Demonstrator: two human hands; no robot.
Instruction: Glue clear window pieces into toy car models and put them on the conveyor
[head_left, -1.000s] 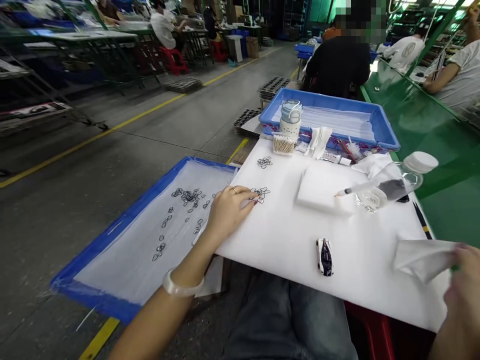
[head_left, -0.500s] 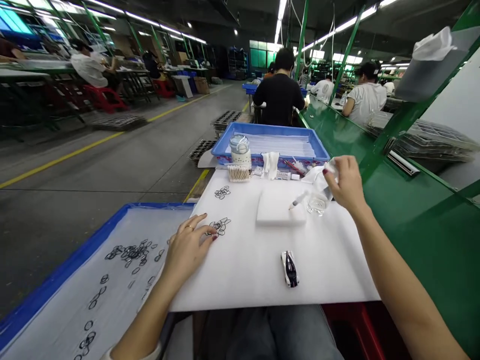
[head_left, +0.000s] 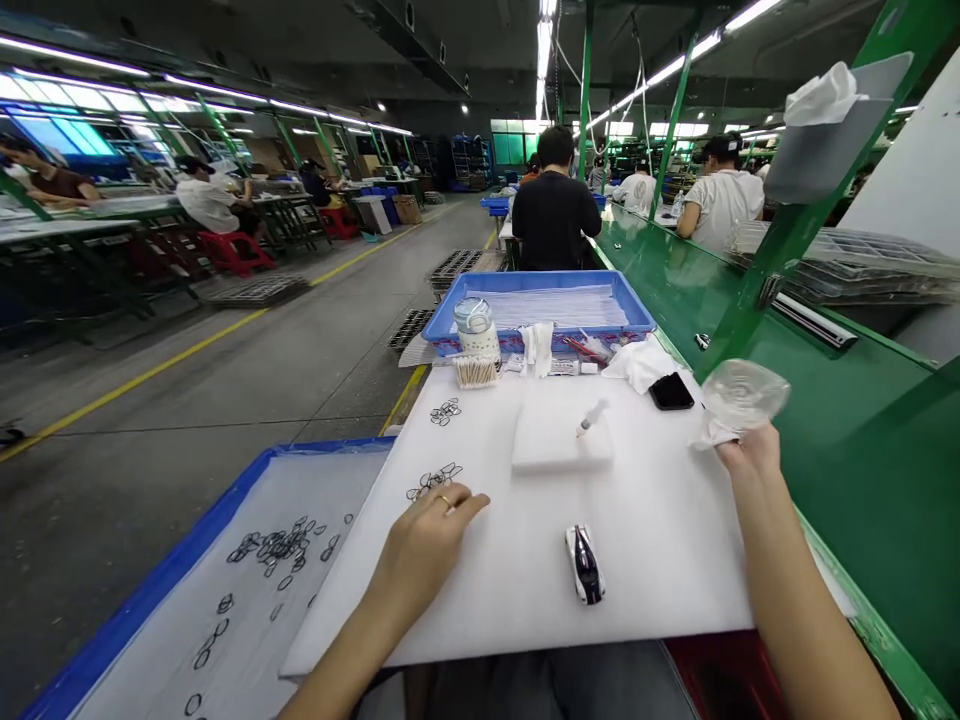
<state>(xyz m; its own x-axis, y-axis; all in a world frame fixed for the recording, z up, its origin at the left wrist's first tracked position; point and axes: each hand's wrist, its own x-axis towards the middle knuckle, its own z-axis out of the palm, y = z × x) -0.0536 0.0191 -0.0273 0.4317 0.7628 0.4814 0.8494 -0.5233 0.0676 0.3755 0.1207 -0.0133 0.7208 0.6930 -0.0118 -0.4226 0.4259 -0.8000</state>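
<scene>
My right hand [head_left: 756, 450] is closed around the lower end of a clear plastic bottle [head_left: 746, 395], which is tipped with its round base up. A white tissue [head_left: 714, 432] is bunched between the bottle and my fingers. Over the left part of the white foam sheet [head_left: 480, 570], my left hand [head_left: 439, 525] hovers with fingers loosely bent and thumb stretched out; nothing shows in it. Just beyond it lies a pile of black rings [head_left: 435, 482]. A white-and-black toy car [head_left: 585, 565] rests near the front edge. A syringe [head_left: 592, 416] lies on the white foam block [head_left: 551, 445].
Another ring pile [head_left: 445, 411] lies farther back. Cotton swabs [head_left: 477, 373], a lidded jar [head_left: 476, 330], a tube [head_left: 574, 368] and a phone [head_left: 671, 391] line the back. Beyond stands a blue tray [head_left: 540, 280]; a lined tray [head_left: 255, 480] with rings is at left. A green post [head_left: 780, 250] rises at right.
The bottle has been lifted off the foam sheet, tipped over and carried right in my right hand, uncovering the phone. My left hand has moved right, away from the ring pile.
</scene>
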